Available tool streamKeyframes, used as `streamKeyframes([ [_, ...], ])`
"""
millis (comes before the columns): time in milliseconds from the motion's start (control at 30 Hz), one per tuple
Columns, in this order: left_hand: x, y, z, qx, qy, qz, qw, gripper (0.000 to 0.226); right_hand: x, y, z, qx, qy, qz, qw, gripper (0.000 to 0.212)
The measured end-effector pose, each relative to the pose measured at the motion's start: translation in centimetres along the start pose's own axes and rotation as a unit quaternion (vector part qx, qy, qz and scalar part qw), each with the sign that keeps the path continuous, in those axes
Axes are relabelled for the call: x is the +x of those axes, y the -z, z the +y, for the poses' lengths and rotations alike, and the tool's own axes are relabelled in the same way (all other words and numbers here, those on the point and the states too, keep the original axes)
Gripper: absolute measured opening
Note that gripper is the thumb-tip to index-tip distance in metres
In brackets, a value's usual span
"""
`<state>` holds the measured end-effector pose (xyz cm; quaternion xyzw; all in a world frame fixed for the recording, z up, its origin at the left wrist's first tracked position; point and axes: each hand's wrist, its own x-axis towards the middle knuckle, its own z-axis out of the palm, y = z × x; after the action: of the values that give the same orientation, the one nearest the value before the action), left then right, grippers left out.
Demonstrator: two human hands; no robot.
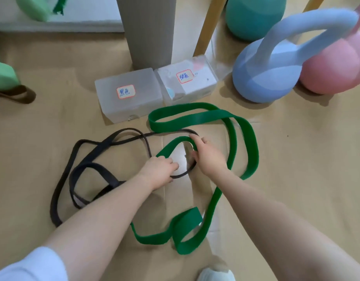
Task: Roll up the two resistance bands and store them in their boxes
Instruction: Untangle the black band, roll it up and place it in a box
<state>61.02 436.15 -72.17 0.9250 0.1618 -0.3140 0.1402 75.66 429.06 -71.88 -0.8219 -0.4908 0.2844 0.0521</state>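
Right hand: your right hand (207, 154) grasps a loop end of the green band (247, 138), fingers curled round the strap where it bends near the middle of the floor.
Left hand: your left hand (159, 169) lies just beside it with fingers bent down over the same green loop and the thin end of the black band (77, 159); you cannot tell from here whether it is gripping or only pressing.
Green band: unrolled, sprawling in wide loops from just in front of the boxes down to a folded end near your shoe (215, 274).
Black band: unrolled, in tangled loops left of the green one, one thin loop passing under your hands.
Boxes: two translucent boxes touching side by side beyond the bands, both lids down; the left box (128, 94) and the right box (187, 82) each carry a handwritten label.
Floor: brown cardboard sheeting (296, 179).
Surroundings: a blue kettlebell (272, 74) and a pink kettlebell (335, 69) stand right of the boxes; a grey post (148, 31) rises behind them.
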Motion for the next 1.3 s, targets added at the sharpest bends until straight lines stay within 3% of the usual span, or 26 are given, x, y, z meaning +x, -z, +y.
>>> streamKeyframes([
  [167, -1.8, -1.6, 0.7, -0.087, 0.007, 0.079, 0.993, 0.026, -0.2, 1.4, 1.5, -0.039, -0.013, 0.073, 0.996, 0.03],
  [300, -6.7, -2.0, -0.9, -0.131, 0.014, 0.189, 0.973, 0.013, -2.9, 3.6, 4.9, -0.024, -0.13, 0.103, 0.986, 0.021],
  [467, -11.8, -0.8, -1.8, -0.14, 0.174, 0.107, 0.969, 0.023, -6.8, 5.4, 7.8, 0.119, -0.279, 0.152, 0.941, 0.02],
  [567, -13.4, -0.8, -1.1, -0.118, 0.195, 0.091, 0.97, 0.025, -8.5, 4.8, 7.5, 0.116, -0.317, 0.118, 0.934, 0.018],
  [633, -14.0, -1.7, -0.7, -0.117, 0.187, 0.061, 0.973, 0.027, -9.3, 3.8, 6.2, -0.04, -0.278, 0.033, 0.959, 0.029],
  [700, -14.1, -2.8, -0.4, -0.131, 0.181, 0.034, 0.974, 0.03, -9.4, 2.8, 3.8, -0.147, -0.144, 0.02, 0.978, 0.051],
  [800, -13.3, -4.0, 0.2, -0.175, 0.179, 0.05, 0.967, 0.034, -8.7, 1.6, -1.3, -0.151, 0.124, -0.005, 0.981, 0.065],
  [900, -12.1, -4.5, 0.7, -0.187, 0.176, 0.133, 0.957, 0.049, -7.0, -0.8, -5.1, -0.174, 0.267, -0.081, 0.944, 0.055],
  [1033, -10.5, -4.9, 0.8, -0.217, 0.147, 0.098, 0.96, 0.067, -4.9, -3.4, -6.6, -0.171, 0.275, -0.169, 0.931, 0.045],
  [1100, -10.0, -5.2, 0.5, -0.174, 0.144, 0.096, 0.969, 0.072, -4.7, -4.0, -5.8, -0.198, 0.276, -0.132, 0.931, 0.04],
  [1200, -9.1, -5.3, 0.3, -0.114, 0.149, 0.113, 0.976, 0.061, -5.0, -4.9, -4.3, -0.245, 0.27, -0.075, 0.928, 0.029],
  [1300, -8.3, -5.0, 0.0, -0.122, 0.157, 0.129, 0.972, 0.045, -4.9, -4.8, -3.1, -0.168, 0.201, -0.013, 0.965, 0.022],
])
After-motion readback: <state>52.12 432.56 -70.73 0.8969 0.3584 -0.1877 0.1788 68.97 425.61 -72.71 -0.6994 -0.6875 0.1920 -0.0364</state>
